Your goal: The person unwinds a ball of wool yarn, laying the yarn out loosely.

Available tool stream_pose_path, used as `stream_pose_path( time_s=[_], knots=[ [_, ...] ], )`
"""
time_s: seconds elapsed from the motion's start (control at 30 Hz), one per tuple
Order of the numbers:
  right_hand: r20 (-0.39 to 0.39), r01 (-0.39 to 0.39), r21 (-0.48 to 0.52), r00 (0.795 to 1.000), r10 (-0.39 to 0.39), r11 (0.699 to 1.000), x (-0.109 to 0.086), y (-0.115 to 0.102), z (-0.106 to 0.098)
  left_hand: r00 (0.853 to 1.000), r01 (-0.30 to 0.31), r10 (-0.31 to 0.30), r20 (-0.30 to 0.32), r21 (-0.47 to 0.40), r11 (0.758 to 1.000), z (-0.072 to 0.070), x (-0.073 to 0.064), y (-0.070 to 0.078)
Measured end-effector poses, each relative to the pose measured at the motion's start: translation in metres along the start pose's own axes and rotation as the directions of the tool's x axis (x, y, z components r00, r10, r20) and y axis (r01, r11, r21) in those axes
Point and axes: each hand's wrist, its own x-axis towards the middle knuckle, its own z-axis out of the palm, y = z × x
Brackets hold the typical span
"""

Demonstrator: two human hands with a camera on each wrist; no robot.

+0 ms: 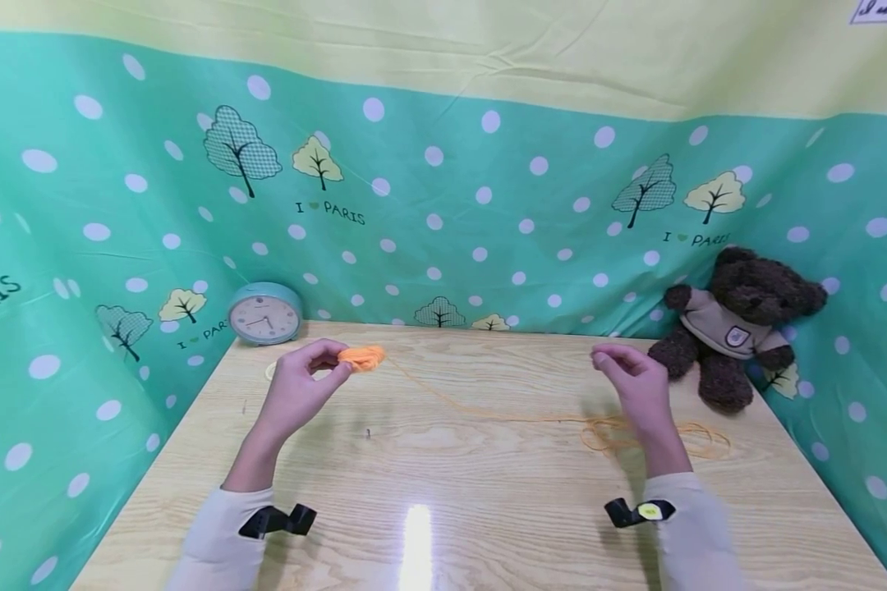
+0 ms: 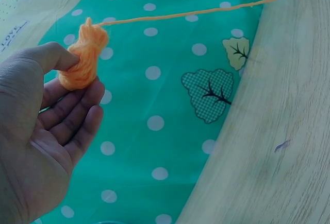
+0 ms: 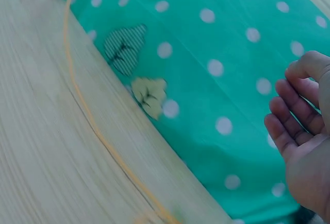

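Observation:
Between thumb and fingers, my left hand (image 1: 301, 392) pinches a small wound bundle of orange yarn (image 1: 362, 359) above the table's left half. From the bundle a single yarn strand (image 1: 480, 414) runs down and across to the right. It leads to loose yarn loops (image 1: 599, 437) lying on the tabletop below my right wrist. My right hand (image 1: 641, 386) is raised over the table's right side, fingers loosely bent and thumb near the index finger. No yarn shows in it in the right wrist view, where the strand (image 3: 94, 123) passes well apart from the fingers.
On the wooden table (image 1: 488, 501) a round teal clock (image 1: 265, 314) stands at the back left corner. A dark brown teddy bear (image 1: 735, 328) sits at the back right. Dotted green cloth (image 1: 458, 238) hangs behind. A pale ring (image 1: 269, 371) lies partly behind my left hand.

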Motion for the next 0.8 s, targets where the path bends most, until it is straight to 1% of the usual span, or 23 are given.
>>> stream_pose_path(
  time_s=[0.07,0.17,0.3,0.4,0.63,0.8],
  knots=[
    [0.026,-0.013,0.009,1.000,0.012,1.000,0.002,0.000,0.010,1.000,0.000,0.000,0.000,-0.001,1.000,0.000,0.000,-0.001],
    [0.055,-0.021,-0.018,0.998,0.022,1.000,0.003,0.001,0.024,1.000,-0.002,0.002,0.001,-0.001,1.000,0.000,0.000,-0.001],
    [0.087,-0.001,-0.057,0.996,0.006,0.998,0.004,0.000,0.044,1.000,-0.004,0.004,0.003,0.000,1.000,0.001,0.000,-0.001],
    [0.113,0.008,-0.051,0.994,-0.003,0.999,0.004,-0.001,0.058,1.000,-0.004,0.004,0.002,0.003,1.000,0.001,0.001,-0.001],
    [0.157,0.003,0.021,0.988,-0.007,1.000,0.004,-0.002,0.089,1.000,0.003,-0.003,0.004,0.004,1.000,0.002,0.001,-0.002],
    [0.204,-0.002,0.052,0.979,-0.009,0.999,0.004,0.000,0.109,1.000,0.001,-0.001,0.002,0.000,1.000,0.001,0.001,-0.002]
  ],
)
